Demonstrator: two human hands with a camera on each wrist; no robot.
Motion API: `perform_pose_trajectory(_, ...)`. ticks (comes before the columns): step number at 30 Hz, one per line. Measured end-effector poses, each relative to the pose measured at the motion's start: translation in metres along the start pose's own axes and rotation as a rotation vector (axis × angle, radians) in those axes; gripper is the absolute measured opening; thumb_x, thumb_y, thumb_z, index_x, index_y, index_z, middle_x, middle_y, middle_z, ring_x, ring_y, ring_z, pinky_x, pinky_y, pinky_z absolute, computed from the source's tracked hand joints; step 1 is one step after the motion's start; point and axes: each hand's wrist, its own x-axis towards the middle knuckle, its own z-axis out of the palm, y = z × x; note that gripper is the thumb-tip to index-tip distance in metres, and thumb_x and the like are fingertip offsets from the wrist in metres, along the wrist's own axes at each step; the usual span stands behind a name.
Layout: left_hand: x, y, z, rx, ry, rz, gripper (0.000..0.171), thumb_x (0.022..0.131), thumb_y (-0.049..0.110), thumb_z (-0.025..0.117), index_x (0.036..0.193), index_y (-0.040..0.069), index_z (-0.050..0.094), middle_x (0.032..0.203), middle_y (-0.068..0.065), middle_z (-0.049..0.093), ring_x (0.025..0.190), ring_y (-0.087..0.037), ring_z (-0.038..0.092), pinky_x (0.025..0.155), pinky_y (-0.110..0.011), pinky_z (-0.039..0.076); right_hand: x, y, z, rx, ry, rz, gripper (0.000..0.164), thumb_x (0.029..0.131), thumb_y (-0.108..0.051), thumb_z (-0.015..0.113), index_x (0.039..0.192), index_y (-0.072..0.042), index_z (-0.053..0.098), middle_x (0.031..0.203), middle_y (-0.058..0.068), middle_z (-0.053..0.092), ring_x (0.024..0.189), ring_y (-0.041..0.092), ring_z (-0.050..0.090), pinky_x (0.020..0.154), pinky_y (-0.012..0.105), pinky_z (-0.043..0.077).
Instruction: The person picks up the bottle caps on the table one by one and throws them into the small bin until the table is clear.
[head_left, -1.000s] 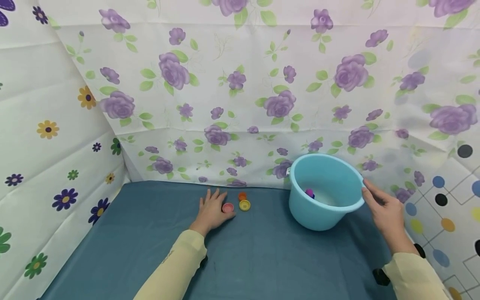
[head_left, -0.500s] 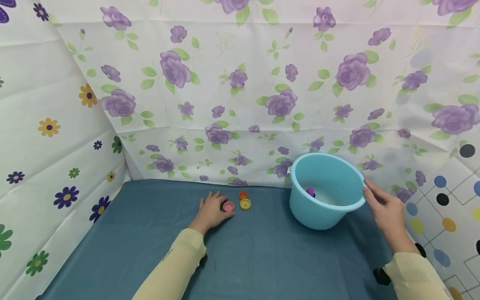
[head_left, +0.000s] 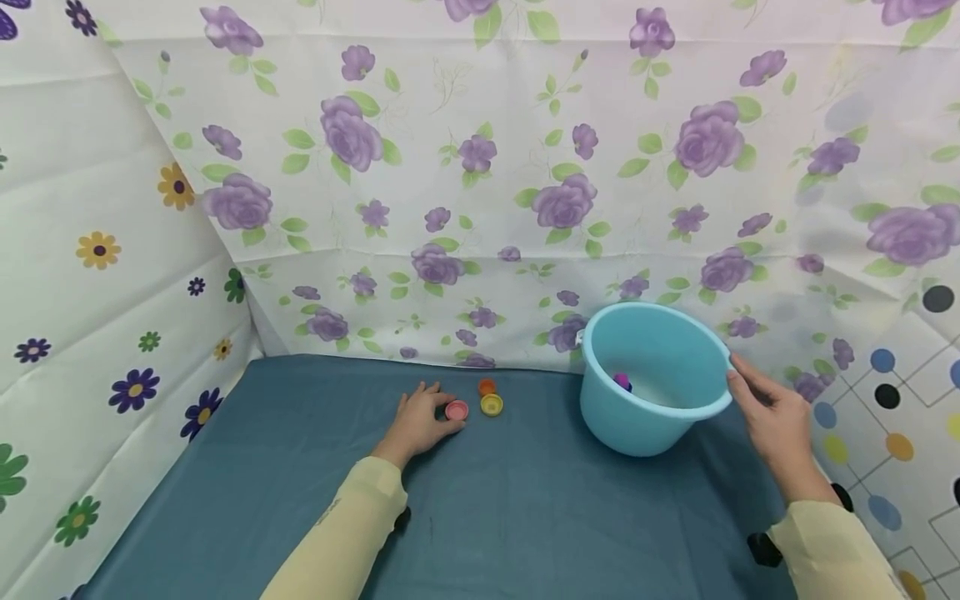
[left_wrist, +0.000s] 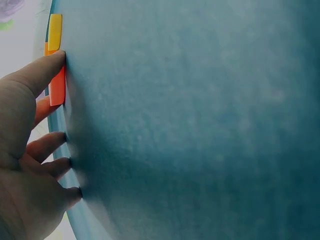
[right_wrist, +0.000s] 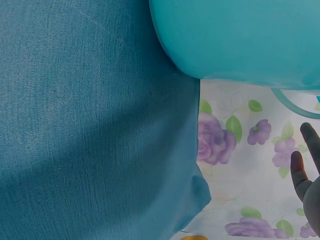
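Observation:
My left hand (head_left: 417, 423) reaches to the far part of the cloth. Its thumb and index finger pinch a small round pink cap (head_left: 457, 410) with a raised rim, seen edge-on as a red cap (left_wrist: 57, 89) in the left wrist view. The other fingertips touch the cloth. Right beside it lie a yellow cap (head_left: 491, 405) and an orange cap (head_left: 487, 387). On the right, my right hand (head_left: 772, 417) grips the rim of a light blue bucket (head_left: 637, 429), which leans slightly towards me. A small purple and dark blue object (head_left: 622, 382) lies inside the bucket.
A blue-grey cloth (head_left: 510, 517) covers the table. Behind it hangs a white sheet (head_left: 420, 200) with purple roses, close to the bucket. A flowered sheet (head_left: 67, 333) borders the left, and a dotted sheet (head_left: 900, 375) the right.
The spread fingers of my left hand have drawn in around the pink cap. The right hand stays on the bucket rim, and the caps keep their places.

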Motion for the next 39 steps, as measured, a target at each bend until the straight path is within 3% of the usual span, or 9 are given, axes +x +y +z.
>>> perform_pose_trajectory(14, -0.005, 0.002, -0.002, 0.007, 0.001, -0.001, 0.052, 0.079, 0.046, 0.071, 0.123, 0.019, 0.063, 0.145, -0.012, 0.042, 0.142, -0.035, 0.023, 0.113, -0.061, 0.011, 0.002, 0.003, 0.0, -0.003, -0.004, 0.007, 0.04, 0.089, -0.05, 0.055, 0.129, -0.044, 0.052, 0.133, -0.007, 0.054, 0.109, -0.014, 0.051, 0.07, -0.002, 0.039)
perform_pose_trajectory(18, -0.005, 0.003, -0.003, 0.011, 0.01, 0.004, 0.048, 0.078, 0.043, 0.073, 0.118, 0.018, 0.066, 0.14, -0.011, 0.049, 0.14, -0.037, 0.027, 0.112, -0.062, 0.015, 0.003, 0.004, 0.0, 0.002, -0.011, 0.011, 0.041, 0.089, -0.05, 0.055, 0.129, -0.043, 0.052, 0.133, -0.01, 0.053, 0.11, -0.014, 0.051, 0.07, -0.002, 0.039)
perform_pose_trajectory(24, -0.005, 0.005, -0.001, -0.001, 0.064, 0.022, 0.041, 0.076, 0.035, 0.077, 0.112, 0.017, 0.068, 0.117, -0.003, 0.065, 0.134, -0.035, 0.038, 0.109, -0.054, 0.029, 0.002, 0.003, 0.0, 0.01, -0.016, 0.008, 0.041, 0.089, -0.05, 0.055, 0.129, -0.043, 0.052, 0.134, -0.012, 0.053, 0.108, -0.016, 0.05, 0.071, -0.003, 0.039)
perform_pose_trajectory(28, -0.007, 0.006, -0.001, -0.017, 0.11, 0.016, 0.042, 0.076, 0.033, 0.076, 0.114, 0.017, 0.067, 0.115, -0.002, 0.066, 0.129, -0.029, 0.046, 0.106, -0.05, 0.036, 0.002, 0.002, 0.0, 0.015, -0.021, 0.005, 0.041, 0.089, -0.049, 0.055, 0.13, -0.042, 0.052, 0.134, -0.012, 0.052, 0.108, -0.016, 0.05, 0.071, -0.003, 0.04)
perform_pose_trajectory(33, -0.007, 0.009, -0.001, -0.04, 0.181, 0.07, 0.036, 0.078, 0.032, 0.075, 0.11, 0.019, 0.068, 0.105, 0.002, 0.068, 0.105, -0.019, 0.059, 0.095, -0.04, 0.045, 0.002, 0.003, 0.0, 0.018, -0.014, 0.005, 0.041, 0.089, -0.049, 0.056, 0.129, -0.042, 0.052, 0.133, -0.013, 0.053, 0.106, -0.018, 0.049, 0.071, -0.003, 0.04)
perform_pose_trajectory(39, -0.006, 0.017, -0.005, -0.138, 0.223, 0.059, 0.041, 0.076, 0.029, 0.076, 0.115, 0.018, 0.067, 0.107, 0.005, 0.067, 0.099, -0.012, 0.06, 0.086, -0.037, 0.051, 0.002, 0.003, 0.0, 0.011, -0.012, 0.019, 0.041, 0.088, -0.05, 0.056, 0.129, -0.043, 0.052, 0.133, -0.013, 0.053, 0.106, -0.018, 0.05, 0.07, -0.003, 0.039)
